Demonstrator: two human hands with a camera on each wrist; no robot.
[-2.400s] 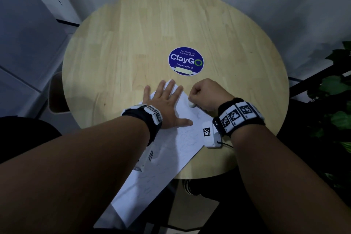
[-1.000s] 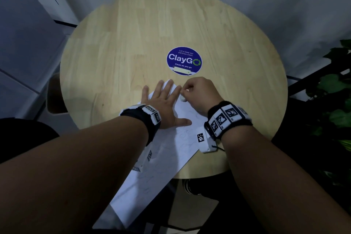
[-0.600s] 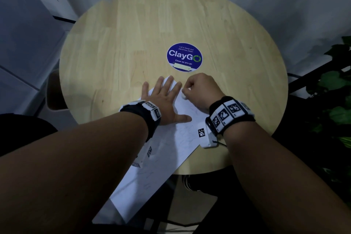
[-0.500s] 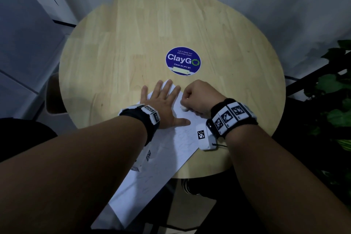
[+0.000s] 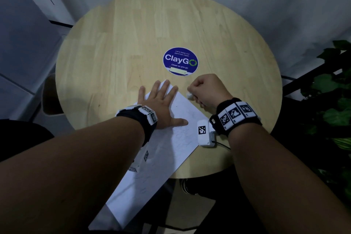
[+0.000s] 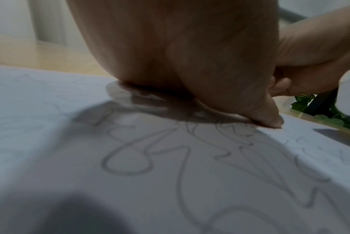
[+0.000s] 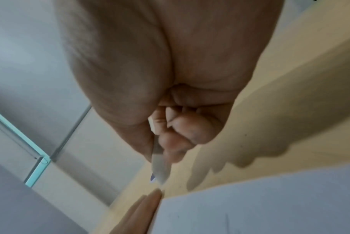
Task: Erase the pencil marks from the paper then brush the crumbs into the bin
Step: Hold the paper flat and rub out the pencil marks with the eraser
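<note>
Pressing one sheet of paper (image 5: 176, 138) flat on the round table (image 5: 114, 53), the left hand (image 5: 161, 106) lies with fingers straight and spread. The right hand (image 5: 207, 89) pinches one white eraser (image 5: 189, 95) in curled fingers at the paper's far edge; pencil marks (image 6: 190, 158) remain.

"ClayGo", "Let's keep our pantries clean", "Clean as you go" on blue sticker (image 5: 180, 61)

Bare forearms; each wrist wears a black band (image 5: 237, 116) carrying white square-patterned marker blocks (image 5: 149, 115).
</note>
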